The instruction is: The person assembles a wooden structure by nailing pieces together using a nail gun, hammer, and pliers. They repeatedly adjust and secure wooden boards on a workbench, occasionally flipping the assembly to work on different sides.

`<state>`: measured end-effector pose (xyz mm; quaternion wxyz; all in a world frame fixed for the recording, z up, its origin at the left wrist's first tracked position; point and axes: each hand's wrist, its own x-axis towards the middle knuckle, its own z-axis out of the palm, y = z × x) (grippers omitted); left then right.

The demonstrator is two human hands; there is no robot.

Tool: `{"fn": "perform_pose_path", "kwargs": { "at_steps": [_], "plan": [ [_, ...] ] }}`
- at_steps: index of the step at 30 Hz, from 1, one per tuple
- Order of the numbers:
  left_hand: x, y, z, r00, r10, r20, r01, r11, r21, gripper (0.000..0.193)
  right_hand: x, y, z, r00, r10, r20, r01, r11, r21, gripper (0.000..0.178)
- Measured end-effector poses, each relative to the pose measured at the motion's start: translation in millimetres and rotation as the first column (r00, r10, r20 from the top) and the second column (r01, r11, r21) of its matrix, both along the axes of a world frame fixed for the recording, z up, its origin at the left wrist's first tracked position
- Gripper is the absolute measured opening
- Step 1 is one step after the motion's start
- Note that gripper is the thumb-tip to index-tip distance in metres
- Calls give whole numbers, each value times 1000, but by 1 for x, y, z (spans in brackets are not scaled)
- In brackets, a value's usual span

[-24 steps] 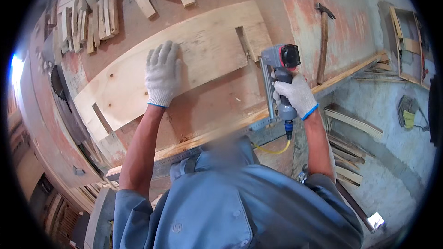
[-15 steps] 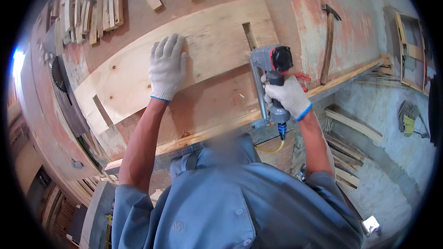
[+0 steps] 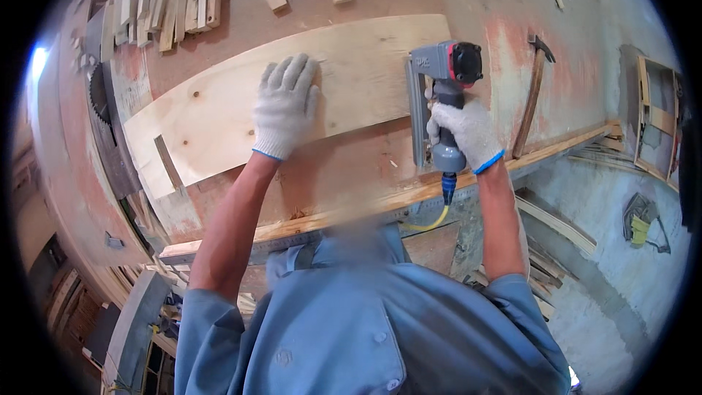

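Observation:
My left hand (image 3: 284, 106), in a white knit glove with a blue cuff edge, lies flat with its fingers stretched on a pale wooden board (image 3: 358, 58). One long edge of the board curves, and a narrow slot (image 3: 167, 161) is cut near its left end. My right hand (image 3: 472, 132), gloved alike, is wrapped round the handle of a grey air nail gun (image 3: 433, 62). The gun stands over the board's right end, covering part of it; its nose is hidden. A yellow air hose (image 3: 428, 227) runs from the blue coupling under its handle.
Cut wood strips (image 3: 197, 0) lie piled along the far side of the workbench (image 3: 322, 183). A claw hammer (image 3: 531, 95) rests to the right of the gun. At the left, a toothed saw blade (image 3: 97, 91) stands up. A wooden frame (image 3: 656, 110) is at the far right.
The nail gun in my right hand has moved away from me over the board's right end, where it now hides the slot seen there before. My left hand stays flat on the board. The view has shifted.

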<state>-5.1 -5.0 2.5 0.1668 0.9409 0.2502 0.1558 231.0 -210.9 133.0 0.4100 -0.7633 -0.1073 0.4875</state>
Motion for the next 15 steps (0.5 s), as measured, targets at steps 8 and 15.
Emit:
{"fn": "perform_pose_path", "kwargs": {
  "at_steps": [8,15],
  "plan": [
    [0,2,-3,1000,-1,30,2,1000,-30,46,27,39,-4,997,66,27,-66,998,-9,26],
    [-1,4,3,1000,5,19,-4,999,-36,45,45,71,-13,990,134,52,-132,990,-43,28]
  ]
}}
